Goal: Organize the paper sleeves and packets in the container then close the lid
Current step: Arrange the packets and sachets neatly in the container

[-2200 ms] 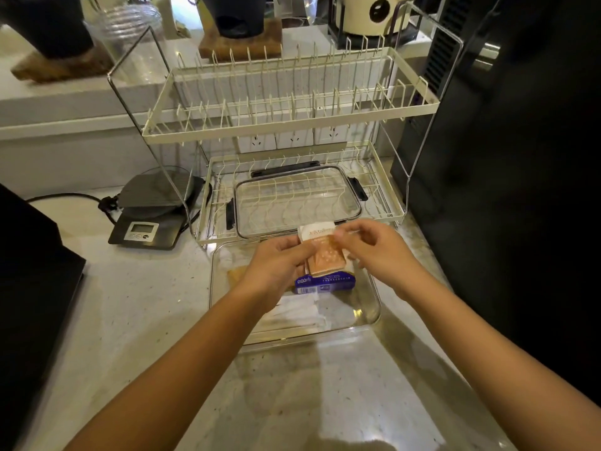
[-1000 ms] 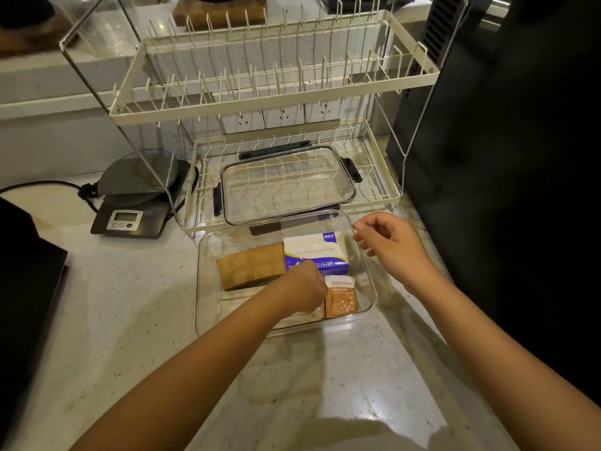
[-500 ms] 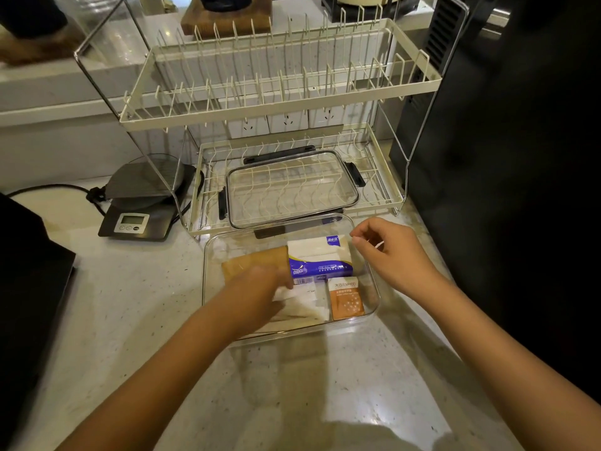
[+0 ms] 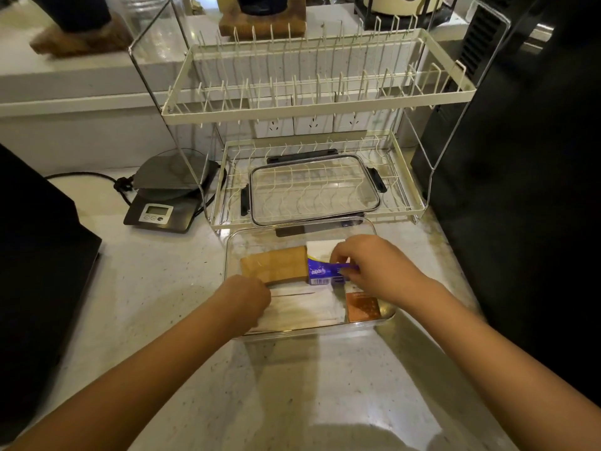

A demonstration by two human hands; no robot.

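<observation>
Broadly, we see a pale speckled stone table (image 4: pixel 146 304) running back to a raised white ledge, with a dark appliance (image 4: pixel 527 157) filling the right side and another black block (image 4: pixel 35 271) at the left edge. Against the wall stands a cream two-tier wire dish rack (image 4: pixel 318 102); its lower tier carries the clear lid (image 4: pixel 313 190) with black clips, lying flat. Left of the rack sits a small digital scale (image 4: pixel 162 206) with its cord trailing left.

Just in front of the rack rests the clear container (image 4: pixel 383 322), open on the table. Inside it, a tan paper sleeve (image 4: pixel 276 265) lies at the back left, a blue-and-white tissue packet (image 4: pixel 320 273) beside it, white paper sleeves (image 4: pixel 305 307) flat along the front, and a small orange packet (image 4: pixel 362 307) in the front right corner.

Both forearms reach in from below. Our left hand (image 4: pixel 245 299) is curled at the container's left front, on the white sleeves; whether it grips them we cannot tell. Our right hand (image 4: pixel 374 271) pinches the tissue packet's right end with bent fingers.
</observation>
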